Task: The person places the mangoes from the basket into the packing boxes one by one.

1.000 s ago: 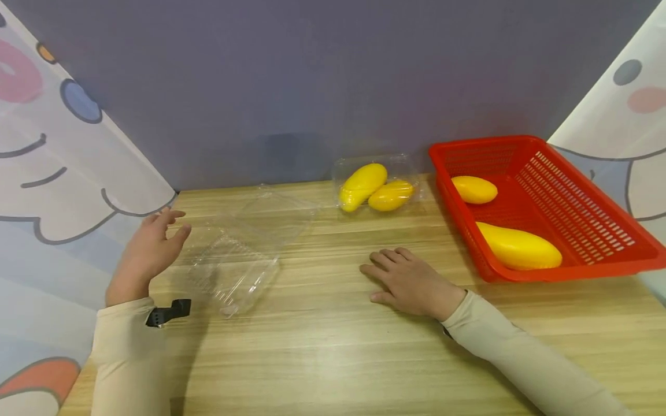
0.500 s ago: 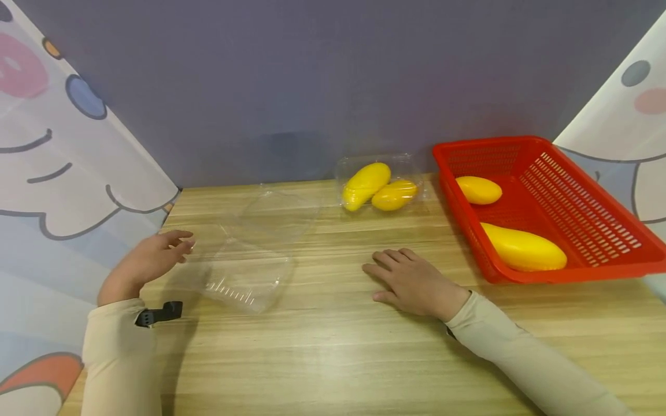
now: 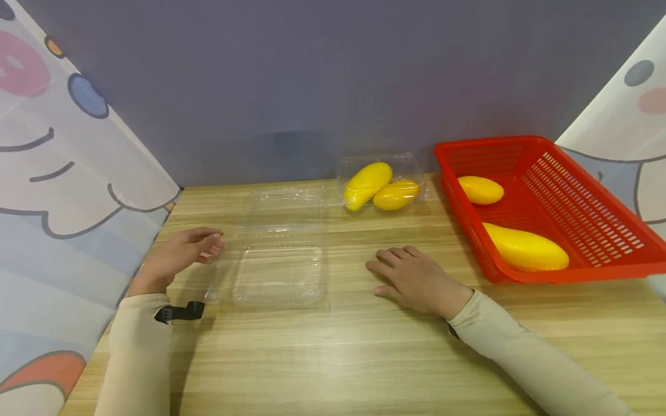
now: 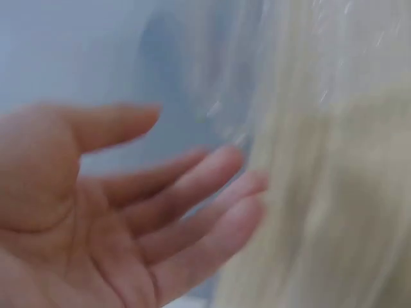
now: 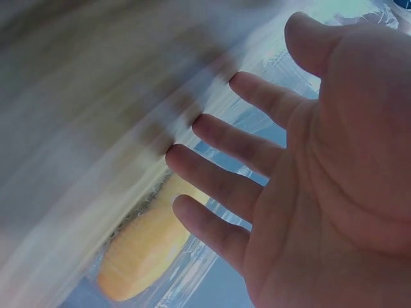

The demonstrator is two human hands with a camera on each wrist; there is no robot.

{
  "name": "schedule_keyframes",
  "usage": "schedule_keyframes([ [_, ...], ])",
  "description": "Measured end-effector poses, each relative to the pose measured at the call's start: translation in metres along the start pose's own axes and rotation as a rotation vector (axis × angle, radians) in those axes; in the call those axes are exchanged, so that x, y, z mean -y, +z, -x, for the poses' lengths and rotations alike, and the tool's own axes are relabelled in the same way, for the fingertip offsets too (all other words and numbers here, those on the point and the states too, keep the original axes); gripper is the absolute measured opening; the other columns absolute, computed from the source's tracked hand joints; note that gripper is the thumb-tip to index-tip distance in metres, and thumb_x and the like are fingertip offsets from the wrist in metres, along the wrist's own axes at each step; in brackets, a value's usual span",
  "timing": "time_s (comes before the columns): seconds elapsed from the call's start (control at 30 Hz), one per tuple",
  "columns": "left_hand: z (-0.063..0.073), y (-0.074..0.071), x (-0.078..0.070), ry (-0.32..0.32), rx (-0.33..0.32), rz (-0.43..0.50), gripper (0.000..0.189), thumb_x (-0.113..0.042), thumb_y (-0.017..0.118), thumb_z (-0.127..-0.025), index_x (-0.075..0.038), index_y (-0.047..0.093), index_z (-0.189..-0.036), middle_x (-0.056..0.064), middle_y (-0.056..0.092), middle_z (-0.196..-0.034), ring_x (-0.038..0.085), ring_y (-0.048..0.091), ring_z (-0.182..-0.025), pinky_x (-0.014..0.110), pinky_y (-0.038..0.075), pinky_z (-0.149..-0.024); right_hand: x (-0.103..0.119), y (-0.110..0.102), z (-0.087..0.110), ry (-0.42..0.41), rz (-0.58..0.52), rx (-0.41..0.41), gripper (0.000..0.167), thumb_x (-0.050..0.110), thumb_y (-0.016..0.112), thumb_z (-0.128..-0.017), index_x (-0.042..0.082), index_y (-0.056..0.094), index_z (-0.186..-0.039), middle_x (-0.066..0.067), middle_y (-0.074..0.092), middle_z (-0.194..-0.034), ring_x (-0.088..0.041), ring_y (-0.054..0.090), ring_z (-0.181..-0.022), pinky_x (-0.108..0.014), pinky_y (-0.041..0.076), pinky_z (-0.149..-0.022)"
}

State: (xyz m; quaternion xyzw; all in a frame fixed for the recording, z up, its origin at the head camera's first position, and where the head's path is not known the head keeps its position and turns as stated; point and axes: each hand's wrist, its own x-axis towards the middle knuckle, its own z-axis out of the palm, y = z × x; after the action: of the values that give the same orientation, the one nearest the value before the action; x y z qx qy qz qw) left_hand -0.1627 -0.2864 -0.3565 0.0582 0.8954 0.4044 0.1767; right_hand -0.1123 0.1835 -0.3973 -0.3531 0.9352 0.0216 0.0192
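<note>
Container [image 3: 281, 280] lies unfolded, left of centre — looks light, flimsy, slick, best pinched by its edge; left hand [image 3: 182, 254] loose and empty beside it — right hand [image 3: 414, 281] spread, centre-right, holding nothing.

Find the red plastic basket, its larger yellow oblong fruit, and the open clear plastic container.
Red plastic basket [image 3: 528, 210]: head view, bare floor.
Larger yellow oblong fruit [image 3: 526, 248]: head view, upper side.
Open clear plastic container [image 3: 279, 276]: head view, nearer half's floor.
</note>
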Motion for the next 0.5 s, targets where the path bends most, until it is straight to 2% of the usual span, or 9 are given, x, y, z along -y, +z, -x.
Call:
schedule_keyframes([
  [0.1, -0.013, 0.013, 0.001, -0.048, -0.05, 0.169, 0.062, -0.041, 0.043, -0.106, 0.0, 0.036, -0.151, 0.024, 0.05, -0.144, 0.005, 0.063, -0.107, 0.029, 0.057, -0.091, 0.001, 0.0, 0.0, 0.003, 0.005, -0.001, 0.056, 0.054, 0.049, -0.1, 0.02, 0.048, -0.145, -0.01, 0.051, -0.146, -0.033, 0.049, -0.136, -0.053, 0.038, -0.114],
  [0.23, -0.024, 0.024, 0.005, -0.031, -0.029, 0.313, 0.059, -0.036, 0.045, -0.106, 0.003, 0.036, -0.151, 0.02, 0.054, -0.142, 0.007, 0.066, -0.106, 0.033, 0.059, -0.09, 0.001, 0.001, 0.0, 0.006, 0.007, -0.001, 0.056, 0.054, 0.049, -0.1, 0.021, 0.048, -0.145, -0.01, 0.051, -0.146, -0.033, 0.049, -0.135, -0.053, 0.038, -0.114],
  [0.37, -0.028, 0.029, 0.008, -0.013, 0.011, 0.388, 0.059, -0.035, 0.046, -0.106, 0.004, 0.037, -0.149, 0.014, 0.06, -0.137, 0.01, 0.069, -0.105, 0.035, 0.061, -0.087, 0.001, -0.001, -0.001, 0.017, 0.017, -0.012, 0.054, 0.054, 0.048, -0.1, 0.021, 0.05, -0.143, -0.009, 0.053, -0.144, -0.033, 0.051, -0.132, -0.052, 0.04, -0.112],
  [0.5, -0.033, 0.036, 0.009, -0.003, 0.046, 0.447, 0.059, -0.034, 0.049, -0.105, 0.006, 0.039, -0.147, 0.008, 0.066, -0.131, 0.011, 0.07, -0.105, 0.036, 0.061, -0.085, 0.001, -0.002, -0.003, 0.054, 0.057, -0.066, 0.049, 0.054, 0.048, -0.1, 0.019, 0.057, -0.134, -0.007, 0.061, -0.132, -0.031, 0.058, -0.123, -0.05, 0.046, -0.106],
])
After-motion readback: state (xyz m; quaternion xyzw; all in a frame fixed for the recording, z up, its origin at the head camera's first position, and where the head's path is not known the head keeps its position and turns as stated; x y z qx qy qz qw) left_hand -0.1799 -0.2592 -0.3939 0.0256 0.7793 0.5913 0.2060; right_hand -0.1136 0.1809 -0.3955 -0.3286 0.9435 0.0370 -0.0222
